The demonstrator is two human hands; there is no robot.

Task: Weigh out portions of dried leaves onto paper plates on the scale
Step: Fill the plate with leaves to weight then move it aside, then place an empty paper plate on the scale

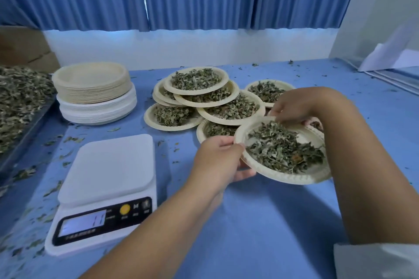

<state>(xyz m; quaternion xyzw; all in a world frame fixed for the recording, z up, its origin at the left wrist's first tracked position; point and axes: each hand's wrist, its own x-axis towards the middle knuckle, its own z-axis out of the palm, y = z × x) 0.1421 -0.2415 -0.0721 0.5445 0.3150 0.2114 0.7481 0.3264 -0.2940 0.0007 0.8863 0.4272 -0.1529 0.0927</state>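
Observation:
A paper plate [294,178] heaped with dried leaves [283,148] is held above the blue cloth, to the right of the white scale [106,179]. My left hand [220,161] grips its left rim, thumb on top and fingers underneath. My right hand [294,106] holds the far rim, fingers curled over the edge near the leaves. The scale's platform is bare and its display is lit. Several filled plates [197,88] lie overlapping just behind the held one.
A stack of unused paper plates [95,90] stands at the back left. A tray of loose dried leaves [20,102] lies along the left edge. Leaf crumbs are scattered over the blue cloth [249,222]. Blue curtains hang behind; white paper [390,56] lies at the far right.

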